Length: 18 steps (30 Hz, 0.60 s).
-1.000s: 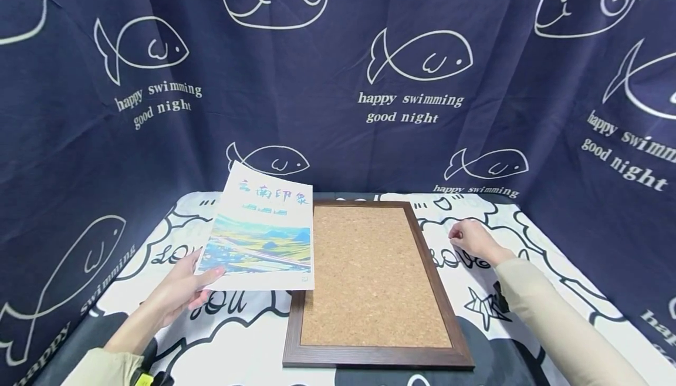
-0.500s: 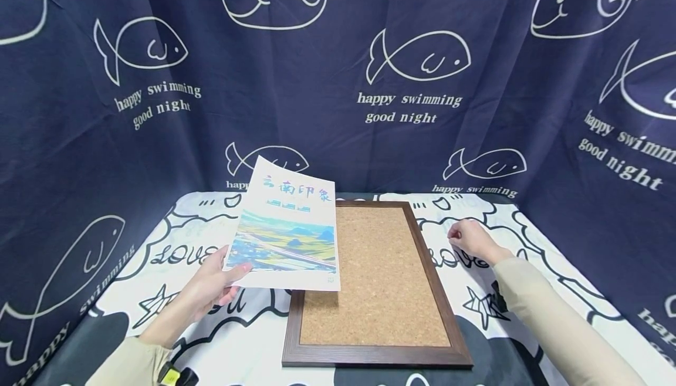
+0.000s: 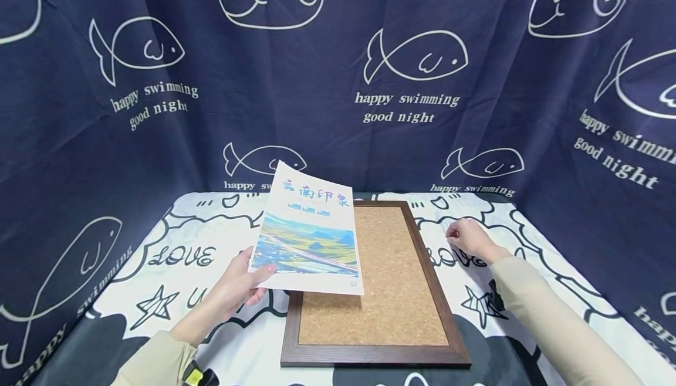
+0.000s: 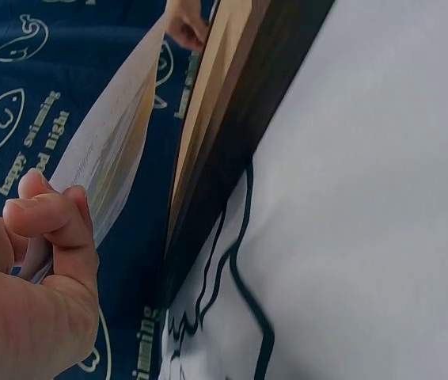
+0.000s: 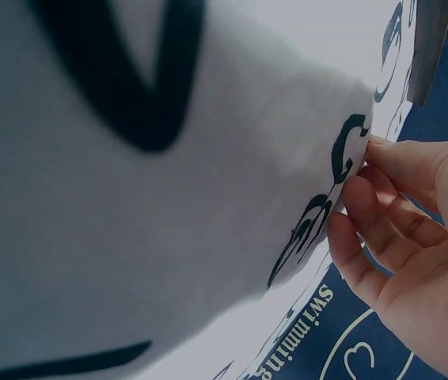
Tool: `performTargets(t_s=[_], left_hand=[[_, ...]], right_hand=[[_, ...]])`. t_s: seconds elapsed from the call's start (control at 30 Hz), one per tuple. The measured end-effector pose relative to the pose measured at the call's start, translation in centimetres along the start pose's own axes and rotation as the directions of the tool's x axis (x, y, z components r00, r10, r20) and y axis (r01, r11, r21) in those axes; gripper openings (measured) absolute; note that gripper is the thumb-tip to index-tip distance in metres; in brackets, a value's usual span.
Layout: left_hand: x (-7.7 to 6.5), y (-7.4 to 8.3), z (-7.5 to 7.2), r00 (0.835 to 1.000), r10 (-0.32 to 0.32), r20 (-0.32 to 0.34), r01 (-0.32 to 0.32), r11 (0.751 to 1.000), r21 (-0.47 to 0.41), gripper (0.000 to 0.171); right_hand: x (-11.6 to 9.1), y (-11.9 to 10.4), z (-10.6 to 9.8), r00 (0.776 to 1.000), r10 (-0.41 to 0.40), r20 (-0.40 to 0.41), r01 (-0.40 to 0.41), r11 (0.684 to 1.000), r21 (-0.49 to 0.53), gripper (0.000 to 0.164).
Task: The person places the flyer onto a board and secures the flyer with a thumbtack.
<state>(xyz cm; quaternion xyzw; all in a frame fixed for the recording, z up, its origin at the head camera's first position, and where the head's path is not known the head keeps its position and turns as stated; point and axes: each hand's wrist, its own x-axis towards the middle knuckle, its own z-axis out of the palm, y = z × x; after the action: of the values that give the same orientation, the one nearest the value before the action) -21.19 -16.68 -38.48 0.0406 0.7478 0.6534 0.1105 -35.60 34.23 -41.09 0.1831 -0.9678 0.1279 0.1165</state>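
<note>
My left hand (image 3: 243,283) pinches a printed poster (image 3: 311,233) by its lower left corner, thumb on the front. The white sheet carries coloured Chinese lettering over a painted landscape of fields and hills. It is held tilted, covering the left part of a cork board (image 3: 391,292) in a dark brown wooden frame; in the left wrist view the sheet bows and stays apart from the frame (image 4: 248,103). Right of the board, my right hand (image 3: 472,239) rests at the tablecloth, fingers loosely curled. Nothing shows between its fingers in the right wrist view.
A white tablecloth (image 3: 174,227) with black cloud outlines, stars and lettering covers the table. Dark blue curtains (image 3: 317,110) with white fish drawings stand behind and at both sides. A black strap with a yellow part (image 3: 195,374) sits at my left cuff.
My left hand has carried the poster rightwards, so it now overlaps more of the cork board. My right hand and the board have stayed in place.
</note>
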Motion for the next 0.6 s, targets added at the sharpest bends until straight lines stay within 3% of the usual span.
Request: performTargets(t_s=[0.6], left_hand=[[1.3, -0.4, 4.1, 0.999, 0.023, 0.032, -0.021, 0.998, -0.054, 0.040]], right_hand=[[0.3, -0.4, 0.1, 0.994, 0.099, 0.042, -0.099, 0.995, 0.000, 0.003]])
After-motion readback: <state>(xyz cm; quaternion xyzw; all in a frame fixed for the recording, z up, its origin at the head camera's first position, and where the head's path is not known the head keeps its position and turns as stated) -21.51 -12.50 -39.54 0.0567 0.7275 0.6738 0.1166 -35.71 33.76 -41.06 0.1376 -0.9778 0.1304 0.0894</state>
